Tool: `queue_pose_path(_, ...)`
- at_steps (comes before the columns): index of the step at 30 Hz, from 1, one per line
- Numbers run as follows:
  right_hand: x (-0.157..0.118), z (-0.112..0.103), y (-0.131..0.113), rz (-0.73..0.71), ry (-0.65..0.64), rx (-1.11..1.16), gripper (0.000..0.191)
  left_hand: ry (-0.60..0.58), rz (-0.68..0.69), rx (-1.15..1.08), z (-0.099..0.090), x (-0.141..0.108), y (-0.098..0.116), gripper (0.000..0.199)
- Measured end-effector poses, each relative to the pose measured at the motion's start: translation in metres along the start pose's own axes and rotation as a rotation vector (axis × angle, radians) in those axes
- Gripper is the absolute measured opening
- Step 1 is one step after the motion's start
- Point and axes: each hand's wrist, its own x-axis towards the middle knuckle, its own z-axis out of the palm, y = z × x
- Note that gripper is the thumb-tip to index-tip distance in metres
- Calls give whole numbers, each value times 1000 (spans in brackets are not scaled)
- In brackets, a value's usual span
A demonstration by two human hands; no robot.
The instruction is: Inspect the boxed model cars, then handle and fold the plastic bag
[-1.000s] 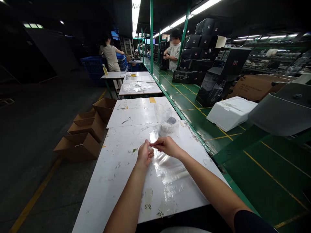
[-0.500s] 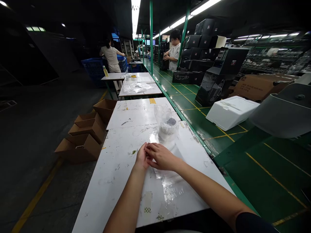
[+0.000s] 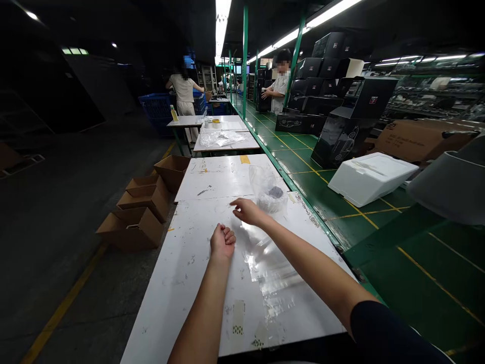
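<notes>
Two hands apart, both empty: the left hand (image 3: 223,241) lies loosely curled on the white worktable (image 3: 189,298), while the right hand (image 3: 248,212) stretches open, just short of a clear plastic bag (image 3: 257,182) gathered round a white bundle (image 3: 270,201). A flat clear plastic sheet (image 3: 271,273) lies under the right forearm (image 3: 303,258). Handling this plastic looks to be the step in hand; the next move would call for a light grip on the bag's thin film.

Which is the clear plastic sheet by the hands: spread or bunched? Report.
Spread: the clear plastic sheet lies flat along the white table, without bunching.
</notes>
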Motion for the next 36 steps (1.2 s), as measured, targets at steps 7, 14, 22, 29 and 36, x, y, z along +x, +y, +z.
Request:
queue_pose_path(7,72,22,13,238,-106,-318,38,-6,-44,-77,-3,1,7,22)
queue_pose_path(14,99,31,31,304,-196,-316,27,4,-58,-108,-4,2,7,22)
queue_pose_path(22,94,18,25,280,21,45,18,21,-86,-79,-3,1,5,20)
queue_pose_path(29,25,24,0,57,59,575,26,-60,-96,-45,1,0,3,15)
queue_pose_path(36,-41,25,-11,-253,105,-111,16,-67,75,359,-6,4,-16,34)
